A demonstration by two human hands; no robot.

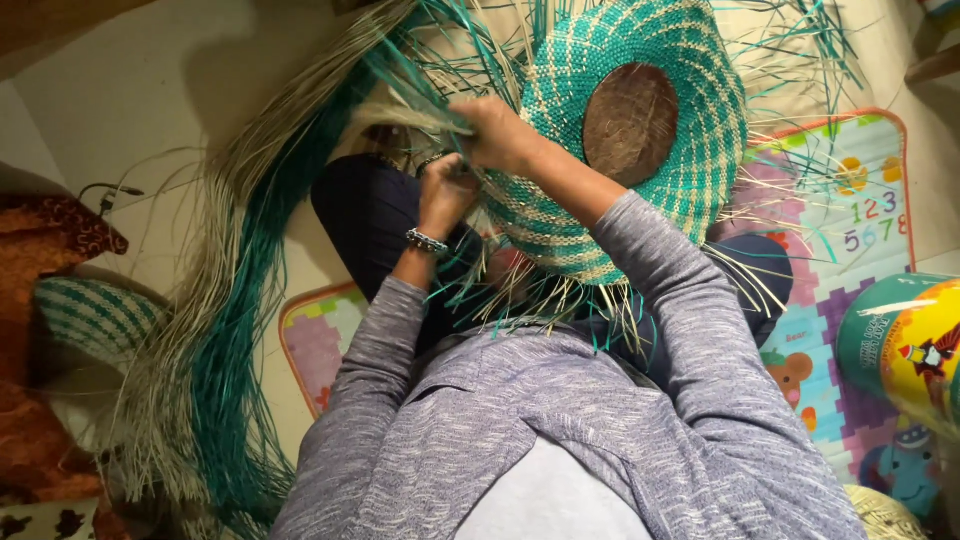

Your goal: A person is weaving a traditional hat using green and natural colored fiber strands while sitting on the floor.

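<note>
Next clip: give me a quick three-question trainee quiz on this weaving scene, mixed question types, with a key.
1. True or false: the right hand grips a bunch of pale strands at the edge of the woven piece.
2. Which colours make up the woven piece? A. red and black; B. teal and cream; C. plain brown.
3. Fill in: the left hand wears a beaded ___ at the wrist.

Key:
1. True; the strands run out to the left from its closed fingers.
2. B; a brown round form sits at its centre.
3. Bracelet.
</note>
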